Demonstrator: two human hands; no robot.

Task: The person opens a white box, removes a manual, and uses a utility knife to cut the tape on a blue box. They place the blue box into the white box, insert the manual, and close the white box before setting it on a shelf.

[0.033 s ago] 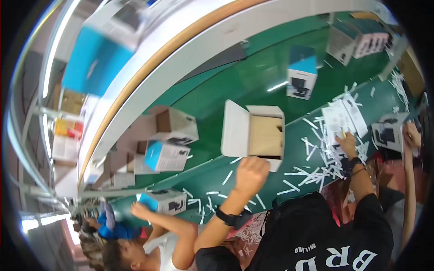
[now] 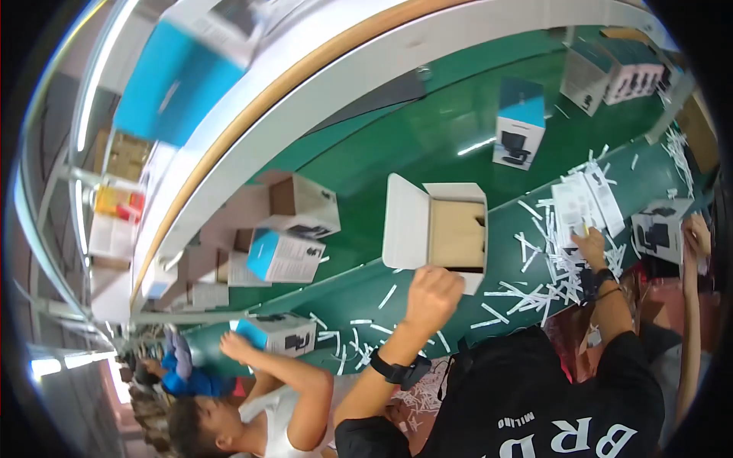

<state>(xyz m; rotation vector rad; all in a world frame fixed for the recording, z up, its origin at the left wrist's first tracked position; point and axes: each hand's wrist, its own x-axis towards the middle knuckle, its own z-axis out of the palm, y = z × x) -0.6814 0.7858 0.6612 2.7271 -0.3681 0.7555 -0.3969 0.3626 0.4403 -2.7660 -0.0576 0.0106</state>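
Note:
An open white box [image 2: 391,229] with a brown cardboard inside stands on the green table, its lid swung to the left. My left hand [image 2: 435,296], wearing a black wristband, is closed like a fist at the box's near edge; whether it grips the flap is hidden. To the right, my right hand [image 2: 589,248] lies on white printed sheets [image 2: 571,200], fingers bent together by a small yellow bit. What they pinch cannot be made out. Many thin white paper strips [image 2: 561,278] are scattered around and under the sheets.
A closed blue-and-white box [image 2: 521,126] stands behind, and more boxes [image 2: 637,76] at the far right. Further boxes [image 2: 284,257] stand left. A co-worker's hand [image 2: 238,347] touches a box [image 2: 284,336]; another person's hand [image 2: 696,235] is by a box [image 2: 658,233]. A curved rail [image 2: 321,84] runs behind.
The whole view has shifted slightly, so things sit a little further right and lower. Both my hands keep their places by the box and the sheets.

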